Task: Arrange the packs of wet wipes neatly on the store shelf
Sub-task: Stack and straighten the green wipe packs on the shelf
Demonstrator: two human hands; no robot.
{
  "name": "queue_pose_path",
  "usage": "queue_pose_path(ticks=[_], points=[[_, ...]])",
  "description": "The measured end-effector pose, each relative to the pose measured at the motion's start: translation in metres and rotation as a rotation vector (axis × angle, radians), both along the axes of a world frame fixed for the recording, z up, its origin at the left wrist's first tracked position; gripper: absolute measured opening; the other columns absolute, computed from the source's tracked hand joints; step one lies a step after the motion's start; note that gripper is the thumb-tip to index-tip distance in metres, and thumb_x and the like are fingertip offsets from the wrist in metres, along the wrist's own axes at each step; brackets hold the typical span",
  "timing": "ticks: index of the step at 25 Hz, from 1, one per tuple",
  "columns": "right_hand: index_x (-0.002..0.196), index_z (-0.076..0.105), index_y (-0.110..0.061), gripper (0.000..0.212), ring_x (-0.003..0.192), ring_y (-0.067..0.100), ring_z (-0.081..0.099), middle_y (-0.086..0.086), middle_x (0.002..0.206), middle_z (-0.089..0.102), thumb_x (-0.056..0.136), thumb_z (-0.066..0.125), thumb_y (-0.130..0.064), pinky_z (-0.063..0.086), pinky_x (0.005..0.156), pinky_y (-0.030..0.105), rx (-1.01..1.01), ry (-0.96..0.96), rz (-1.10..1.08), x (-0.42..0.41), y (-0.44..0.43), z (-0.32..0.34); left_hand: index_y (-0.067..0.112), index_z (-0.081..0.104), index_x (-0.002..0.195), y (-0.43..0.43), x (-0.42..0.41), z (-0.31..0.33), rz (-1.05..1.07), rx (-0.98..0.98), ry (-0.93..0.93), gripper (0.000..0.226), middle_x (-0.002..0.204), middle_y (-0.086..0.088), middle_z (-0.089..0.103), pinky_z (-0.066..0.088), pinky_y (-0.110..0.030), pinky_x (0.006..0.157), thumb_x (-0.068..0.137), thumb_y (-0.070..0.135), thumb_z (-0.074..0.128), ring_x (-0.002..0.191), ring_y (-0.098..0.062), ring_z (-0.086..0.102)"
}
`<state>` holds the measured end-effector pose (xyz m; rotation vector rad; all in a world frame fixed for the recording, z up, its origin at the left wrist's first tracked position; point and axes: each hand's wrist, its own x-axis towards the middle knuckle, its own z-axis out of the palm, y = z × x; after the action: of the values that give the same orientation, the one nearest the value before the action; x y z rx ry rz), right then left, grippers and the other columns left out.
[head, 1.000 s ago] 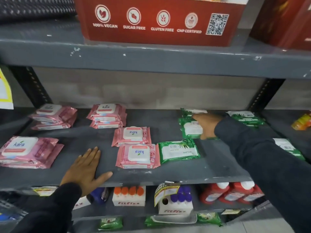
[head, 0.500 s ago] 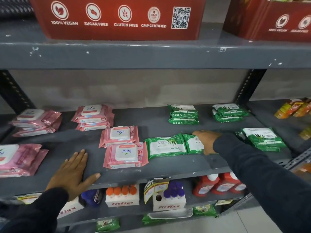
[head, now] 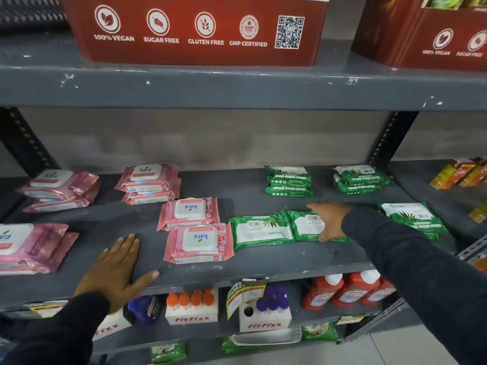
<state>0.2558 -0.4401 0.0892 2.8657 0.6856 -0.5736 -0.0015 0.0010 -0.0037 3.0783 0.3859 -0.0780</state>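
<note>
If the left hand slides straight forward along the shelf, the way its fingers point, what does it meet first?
The left hand lies flat on the grey metal shelf, fingers pointing back and slightly right. Bare shelf lies ahead; the pink stacked wipes pack at the back looks nearest to that line, though depth is unclear.

Dim, even indoor light, soft shadows, wide-angle bending at edges, slight blur throughout.

A: What's worn?
B: Dark long sleeves, both arms; left sleeve (head: 52, 330), right sleeve (head: 411, 259). Plain knit-like fabric.
A: Hands?
B: Left hand (head: 116, 272), right hand (head: 329, 219) bare, no rings visible.
</note>
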Motion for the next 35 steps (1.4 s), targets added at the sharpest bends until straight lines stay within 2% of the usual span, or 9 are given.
queue_pose_path(ticks=[4, 8, 13, 15, 17, 20, 24, 29, 35], points=[[0.149, 0.025, -0.015, 0.108, 0.119, 0.031, 0.056, 0.011, 0.139, 0.053, 0.065, 0.075, -0.060, 0.050, 0.094, 0.037, -0.030, -0.084, -0.073, -0.001, 0.003, 0.005, 0.015, 0.003, 0.149, -0.002, 0.000, 0.002, -0.001, 0.002, 0.001, 0.113, 0.158, -0.001, -0.004, 0.003, -0.037, 0.118, 0.064, 0.089, -0.001, 0.145, -0.016, -0.003], [0.149, 0.024, -0.011, 0.098, 0.121, 0.035, 0.055, 0.018, 0.142, 0.050, 0.078, 0.048, -0.075, 0.049, 0.096, 0.041, -0.033, -0.158, -0.199, -0.003, 0.007, 0.001, 0.015, 0.002, 0.149, -0.002, 0.000, 0.002, -0.001, -0.002, 0.003, 0.113, 0.158, -0.001, -0.004, 0.003, -0.037, 0.118, 0.064, 0.089, -0.001, 0.145, -0.016, -0.002], [0.151, 0.019, -0.013, 0.075, 0.055, 0.020, 0.071, 0.020, 0.128, 0.060, 0.094, 0.039, -0.056, 0.055, 0.049, 0.029, 0.083, -0.040, -0.336, -0.004, 0.006, 0.002, 0.014, 0.003, 0.149, -0.002, 0.001, 0.001, 0.002, 0.005, 0.001, 0.114, 0.156, 0.001, -0.007, 0.003, -0.037, 0.118, 0.063, 0.089, -0.003, 0.145, -0.016, -0.002], [0.153, 0.014, -0.022, 0.071, 0.092, 0.026, 0.072, 0.016, 0.150, 0.039, 0.094, 0.051, -0.034, 0.059, 0.069, 0.032, 0.027, -0.010, -0.250, 0.005, -0.008, 0.011, 0.015, 0.004, 0.149, -0.002, 0.001, 0.000, 0.006, 0.002, -0.005, 0.114, 0.156, 0.001, -0.006, 0.003, -0.037, 0.118, 0.063, 0.089, -0.001, 0.145, -0.016, -0.002], [0.152, 0.010, -0.039, 0.086, 0.139, 0.033, 0.036, 0.008, 0.163, 0.004, 0.086, 0.054, -0.006, 0.045, 0.103, 0.037, -0.108, -0.036, -0.070, 0.009, -0.020, 0.010, 0.015, 0.003, 0.149, 0.000, 0.000, 0.000, 0.007, 0.007, 0.000, 0.111, 0.157, 0.000, -0.005, 0.003, -0.036, 0.118, 0.065, 0.088, 0.000, 0.145, -0.015, -0.002], [0.146, 0.005, -0.056, 0.110, 0.149, 0.032, 0.000, -0.002, 0.161, -0.021, 0.072, 0.046, 0.015, 0.023, 0.116, 0.052, -0.264, -0.046, 0.158, 0.006, -0.023, 0.003, 0.016, 0.003, 0.149, -0.001, 0.001, -0.001, 0.009, 0.013, -0.005, 0.111, 0.157, 0.001, -0.005, 0.003, -0.036, 0.118, 0.065, 0.088, 0.000, 0.145, -0.015, -0.002], [0.146, 0.013, -0.051, 0.100, 0.148, 0.030, 0.005, 0.000, 0.163, -0.008, 0.069, 0.065, -0.012, 0.023, 0.115, 0.054, -0.240, -0.055, 0.189, 0.008, -0.021, -0.001, 0.015, 0.004, 0.149, -0.002, 0.000, 0.001, 0.022, 0.024, -0.005, 0.112, 0.157, 0.001, -0.005, 0.003, -0.036, 0.118, 0.064, 0.089, 0.000, 0.145, -0.014, -0.002], [0.127, 0.048, -0.027, 0.098, 0.118, 0.022, 0.047, -0.003, 0.132, 0.050, 0.049, 0.061, -0.084, 0.043, 0.094, 0.040, -0.230, -0.076, 0.068, 0.012, -0.024, -0.001, 0.015, 0.005, 0.149, -0.003, 0.000, 0.001, 0.023, 0.025, -0.006, 0.114, 0.158, 0.000, -0.003, 0.003, -0.036, 0.118, 0.063, 0.090, -0.002, 0.145, -0.015, -0.001], [0.125, 0.050, -0.025, 0.091, 0.103, 0.021, 0.055, -0.002, 0.119, 0.058, 0.053, 0.071, -0.076, 0.049, 0.090, 0.040, -0.032, -0.042, 0.037, 0.007, -0.026, -0.006, 0.015, 0.007, 0.149, -0.004, 0.000, 0.003, 0.019, 0.030, -0.008, 0.115, 0.158, -0.001, 0.001, 0.004, -0.037, 0.118, 0.063, 0.090, -0.003, 0.145, -0.016, 0.001]])
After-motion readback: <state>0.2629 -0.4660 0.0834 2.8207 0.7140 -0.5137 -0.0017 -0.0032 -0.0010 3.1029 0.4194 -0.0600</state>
